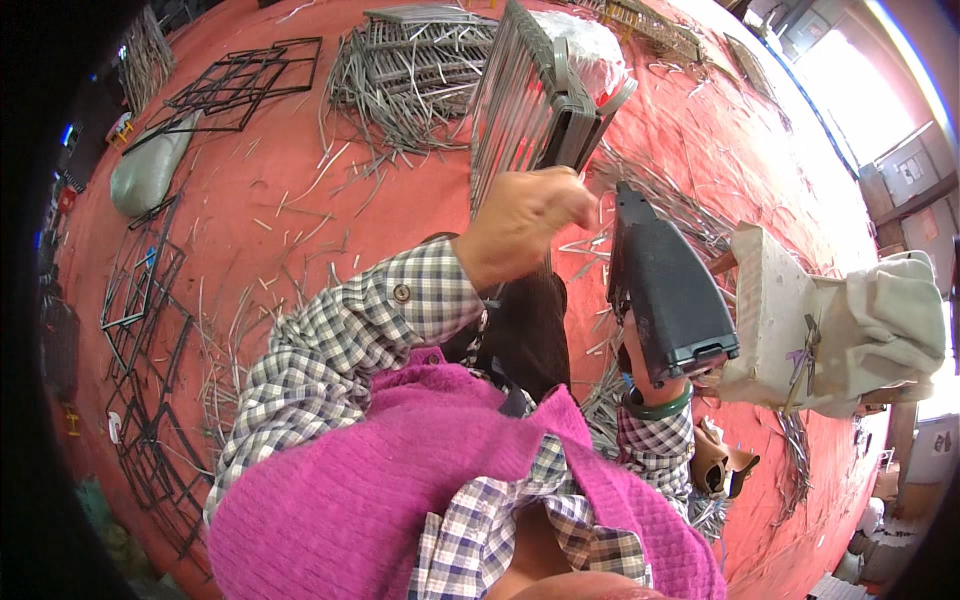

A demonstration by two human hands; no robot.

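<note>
Held up on the right is a black wedge-shaped tool (668, 285), perhaps a staple gun. Most of my right hand (634, 350) is hidden behind it, with the fingers seeming to wrap its underside. A green bangle (658, 408) circles that wrist. To the left of the tool, apart from it, my left hand (530, 218) is closed in a fist; whatever its fingers hold, if anything, cannot be made out. Just beyond that hand stands an upright frame (520, 100) wound with grey strips, with dark bars at its right edge.
A cloth-covered seat (780, 320) stands at the right, a slim metal tool (806, 360) lying on it. Frames with loose grey strips (415, 80) lie at the back. Bare black frames (150, 390) spread along the left, near a pale sack (155, 170). Strip scraps litter the red floor (280, 130).
</note>
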